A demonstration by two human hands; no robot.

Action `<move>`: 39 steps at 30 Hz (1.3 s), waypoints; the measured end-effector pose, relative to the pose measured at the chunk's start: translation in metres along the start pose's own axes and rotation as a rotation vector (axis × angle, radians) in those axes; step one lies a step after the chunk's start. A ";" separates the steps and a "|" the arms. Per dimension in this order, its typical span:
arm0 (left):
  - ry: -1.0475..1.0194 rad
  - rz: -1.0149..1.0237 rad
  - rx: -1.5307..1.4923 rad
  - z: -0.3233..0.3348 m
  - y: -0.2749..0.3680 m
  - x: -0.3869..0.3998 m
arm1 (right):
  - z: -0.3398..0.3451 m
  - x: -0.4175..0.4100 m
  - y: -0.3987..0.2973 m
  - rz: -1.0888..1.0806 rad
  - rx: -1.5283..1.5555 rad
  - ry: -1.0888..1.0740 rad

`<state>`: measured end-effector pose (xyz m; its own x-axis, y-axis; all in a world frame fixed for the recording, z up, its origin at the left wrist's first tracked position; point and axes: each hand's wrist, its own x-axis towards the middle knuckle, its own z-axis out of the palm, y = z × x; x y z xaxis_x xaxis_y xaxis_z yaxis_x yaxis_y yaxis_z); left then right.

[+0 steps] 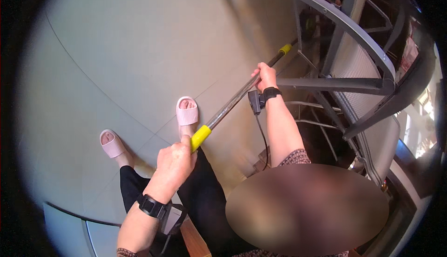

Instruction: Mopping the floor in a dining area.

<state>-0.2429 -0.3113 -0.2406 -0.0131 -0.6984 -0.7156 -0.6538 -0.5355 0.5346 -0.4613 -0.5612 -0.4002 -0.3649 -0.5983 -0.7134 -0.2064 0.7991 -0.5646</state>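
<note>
A long metal pole (230,105) with yellow plastic collars runs slantwise from the lower middle to the upper right. My left hand (175,159) is closed around its near end, at the yellow grip (200,138). Farther along the shaft, my right hand (265,76) grips it just short of the second yellow collar (285,49). The pole's far end runs into the dark space among metal chair frames and is hidden there. Each wrist wears a black strap with a small cabled device.
At the right stand grey metal-framed chairs with mesh seats (363,61), close to my right arm. Below me are my feet in pink slippers (188,115) on the tiled floor (122,47). A pale panelled surface (101,237) lies at the lower left. A blurred oval covers the lower right.
</note>
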 end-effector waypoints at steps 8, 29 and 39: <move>-0.122 -0.105 -0.022 -0.006 -0.029 -0.030 | 0.014 -0.040 0.038 0.060 -0.057 -0.062; 0.001 -0.493 0.427 -0.120 -0.139 -0.380 | 0.095 -0.423 0.117 0.328 0.188 -0.407; -0.206 -0.666 0.424 -0.205 -0.047 -0.530 | 0.048 -0.584 0.096 0.399 0.298 -0.592</move>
<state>-0.0502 -0.0132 0.2062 0.3679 -0.1737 -0.9135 -0.8037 -0.5534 -0.2185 -0.2243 -0.1377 -0.0580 0.2027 -0.2666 -0.9422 0.1222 0.9616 -0.2458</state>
